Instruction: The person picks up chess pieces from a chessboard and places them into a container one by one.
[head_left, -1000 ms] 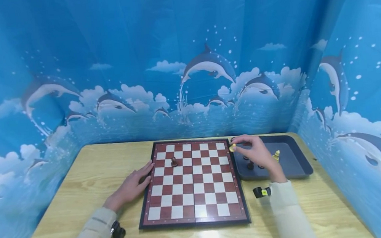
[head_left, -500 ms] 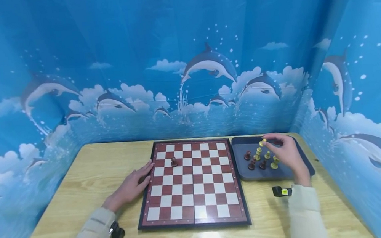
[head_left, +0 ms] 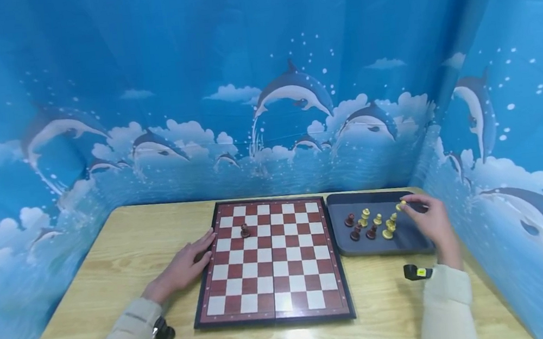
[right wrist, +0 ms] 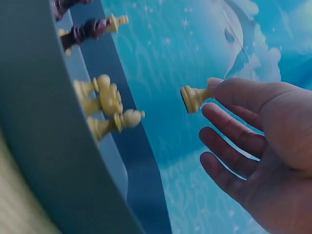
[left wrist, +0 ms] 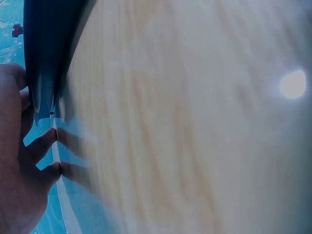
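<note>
My right hand (head_left: pixel 431 222) pinches a yellow chess piece (right wrist: pixel 194 99) between thumb and forefinger, the other fingers spread apart. It holds the piece above the right part of the grey tray (head_left: pixel 341 204); its top is hidden by the fingertips. In the tray stand dark chess pieces (head_left: pixel 371 233) and yellow ones (head_left: pixel 388 231), with a yellow bishop (right wrist: pixel 129 118) nearest in the right wrist view. My left hand (head_left: pixel 183 268) rests with extended fingers against the left edge of the chessboard (head_left: pixel 280 256). One dark chess piece (head_left: pixel 245 231) stands at the board's upper left.
Board and tray lie side by side on a light wooden table (head_left: pixel 136 242). A blue curtain (head_left: pixel 224 86) with dolphins hangs behind and to the sides. Bare wood shows left of the board and in front of the tray.
My right hand has travelled right with the yellow piece, from beside the board's right edge across the tray, uncovering the pieces there. My left hand has stayed at the board's edge.
</note>
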`<state>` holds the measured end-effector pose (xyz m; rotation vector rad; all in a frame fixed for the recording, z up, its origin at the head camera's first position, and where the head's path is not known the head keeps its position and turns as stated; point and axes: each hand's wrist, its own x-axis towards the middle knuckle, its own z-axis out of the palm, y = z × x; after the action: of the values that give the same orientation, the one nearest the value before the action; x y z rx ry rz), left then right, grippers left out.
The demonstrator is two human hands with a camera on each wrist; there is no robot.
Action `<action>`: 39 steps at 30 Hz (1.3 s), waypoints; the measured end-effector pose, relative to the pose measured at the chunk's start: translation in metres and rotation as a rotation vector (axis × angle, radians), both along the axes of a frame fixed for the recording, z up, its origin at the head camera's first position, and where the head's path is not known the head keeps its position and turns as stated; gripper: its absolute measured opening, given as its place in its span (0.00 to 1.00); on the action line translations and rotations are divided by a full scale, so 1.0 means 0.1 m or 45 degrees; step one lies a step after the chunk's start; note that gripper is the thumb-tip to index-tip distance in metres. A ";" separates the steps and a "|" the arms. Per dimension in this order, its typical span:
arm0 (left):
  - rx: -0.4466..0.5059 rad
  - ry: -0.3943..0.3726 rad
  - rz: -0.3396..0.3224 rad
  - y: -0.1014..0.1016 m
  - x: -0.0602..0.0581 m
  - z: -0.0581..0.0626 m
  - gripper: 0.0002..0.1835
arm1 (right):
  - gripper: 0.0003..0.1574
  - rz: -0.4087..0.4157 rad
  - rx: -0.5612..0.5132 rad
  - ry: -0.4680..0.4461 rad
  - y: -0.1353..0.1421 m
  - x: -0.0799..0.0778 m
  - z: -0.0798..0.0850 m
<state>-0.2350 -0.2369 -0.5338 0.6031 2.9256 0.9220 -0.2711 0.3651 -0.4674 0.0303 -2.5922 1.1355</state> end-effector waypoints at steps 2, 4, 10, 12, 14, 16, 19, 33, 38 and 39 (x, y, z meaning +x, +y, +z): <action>-0.004 0.004 -0.001 0.00 0.01 0.01 0.30 | 0.20 -0.010 0.016 0.001 0.04 0.00 -0.03; -0.003 -0.003 0.003 0.00 0.01 0.01 0.30 | 0.19 -0.017 0.036 -0.010 0.07 0.00 -0.06; -0.004 0.004 0.002 -0.02 0.01 0.00 0.30 | 0.19 -0.046 0.075 -0.108 0.14 0.01 -0.16; -0.006 0.006 0.001 -0.02 0.01 -0.01 0.30 | 0.19 -0.049 0.089 -0.119 0.16 0.00 -0.18; -0.005 0.012 -0.001 -0.02 0.00 -0.01 0.30 | 0.19 -0.043 0.100 -0.126 0.18 -0.01 -0.20; -0.003 0.012 -0.001 -0.02 0.00 -0.01 0.30 | 0.18 -0.037 0.121 -0.123 0.19 -0.01 -0.21; -0.001 0.020 -0.002 -0.03 0.00 -0.01 0.30 | 0.17 -0.021 0.142 -0.136 0.20 -0.01 -0.23; 0.009 0.026 -0.006 -0.02 0.01 0.01 0.30 | 0.20 0.005 0.157 -0.222 0.18 -0.02 -0.20; 0.009 0.034 -0.010 -0.01 0.00 -0.01 0.30 | 0.20 0.023 0.153 -0.205 0.09 -0.02 -0.14; 0.008 0.031 -0.011 -0.01 0.00 -0.01 0.30 | 0.20 0.032 0.146 -0.199 0.06 -0.01 -0.12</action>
<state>-0.2353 -0.2381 -0.5347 0.6312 2.9405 0.9299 -0.2725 0.3715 -0.4795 -0.0003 -2.8002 1.0348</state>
